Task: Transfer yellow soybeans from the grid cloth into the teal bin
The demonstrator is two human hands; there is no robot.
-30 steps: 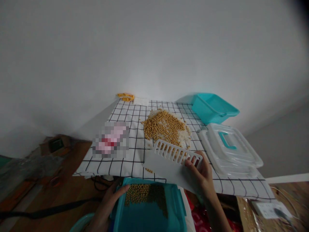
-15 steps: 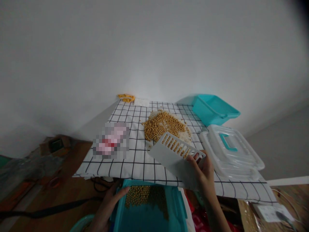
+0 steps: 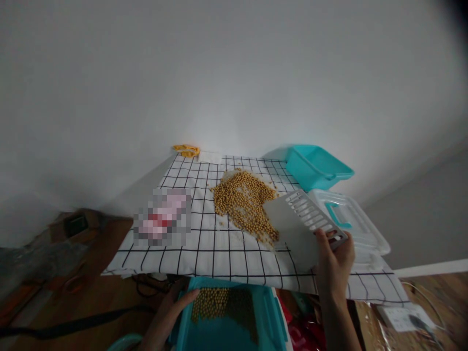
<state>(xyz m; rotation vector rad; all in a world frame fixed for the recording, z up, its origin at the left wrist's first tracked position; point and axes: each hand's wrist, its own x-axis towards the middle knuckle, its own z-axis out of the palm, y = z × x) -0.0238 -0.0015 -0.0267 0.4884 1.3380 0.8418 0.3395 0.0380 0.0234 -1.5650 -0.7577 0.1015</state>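
My right hand (image 3: 334, 261) is closed around the slotted end of a thin white plastic board (image 3: 298, 229). The board stands tilted on the cloth, its left edge against a spread of round yellow soybeans (image 3: 244, 200). Whitish stuff, too small to make out, lies among and around the beans. Below the table's front edge, my left hand (image 3: 175, 307) holds the left wall of a teal plastic bin (image 3: 219, 334), fingers at its rim. More soybeans (image 3: 210, 302) lie at the bin's far end, partly in shadow.
A white checked cloth (image 3: 208, 258) covers the table. At the back right stands another teal bin (image 3: 318, 168), with clear lids (image 3: 353, 219) before it. A blurred-out pink item (image 3: 164, 214) lies left; a yellow item (image 3: 186, 150) is at the back. Red wrapping (image 3: 303, 331) lies below.
My right hand has moved the board right, from in front of the heap to its right side. The beans now stretch further toward the front edge. My left hand stays on the bin.
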